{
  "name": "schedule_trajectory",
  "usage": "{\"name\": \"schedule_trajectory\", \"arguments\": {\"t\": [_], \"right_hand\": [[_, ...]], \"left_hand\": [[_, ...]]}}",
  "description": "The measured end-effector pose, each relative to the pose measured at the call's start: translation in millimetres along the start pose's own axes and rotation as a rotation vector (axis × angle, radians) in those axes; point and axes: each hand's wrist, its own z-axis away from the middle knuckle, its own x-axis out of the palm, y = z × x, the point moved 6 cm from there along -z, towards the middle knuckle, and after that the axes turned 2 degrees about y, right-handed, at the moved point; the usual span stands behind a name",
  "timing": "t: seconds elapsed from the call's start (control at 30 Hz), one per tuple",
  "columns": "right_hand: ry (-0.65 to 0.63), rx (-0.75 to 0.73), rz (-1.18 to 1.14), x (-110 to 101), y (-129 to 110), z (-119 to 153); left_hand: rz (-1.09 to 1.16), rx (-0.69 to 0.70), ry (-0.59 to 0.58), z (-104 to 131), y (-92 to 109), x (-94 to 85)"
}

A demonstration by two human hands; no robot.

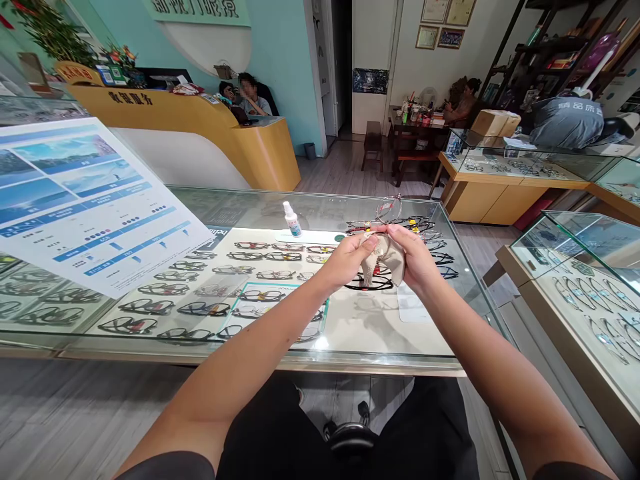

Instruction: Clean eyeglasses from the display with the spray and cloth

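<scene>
Above the glass display counter [350, 347], my left hand [349, 257] and my right hand [413, 253] meet, both closed on a beige cleaning cloth [385, 263]. The cloth is bunched around a pair of glasses, whose dark frame [373, 283] shows just under it. A small white spray bottle [292, 219] with a blue label stands on the counter, to the left of my hands and slightly farther away. Another pair of glasses [390, 209] lies on the glass just beyond my hands.
Rows of spectacle frames [200, 293] lie inside the counter. A printed chart [90, 200] leans at the left. More glass cases [575, 280] stand to the right. People sit behind the yellow reception desk [200, 127] and at a far table [415, 127].
</scene>
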Motion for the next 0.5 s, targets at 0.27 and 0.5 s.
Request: {"name": "schedule_trajectory", "arguments": {"t": [0.27,0.5], "right_hand": [[0.010,0.023,-0.055,5.2,1.8,2.3],[-0.022,-0.019,-0.028,18.3,3.0,9.0]], "left_hand": [[-0.014,0.048,-0.028,2.5,10.7,3.4],[-0.003,0.130,0.201,3.3,8.7,-1.1]]}}
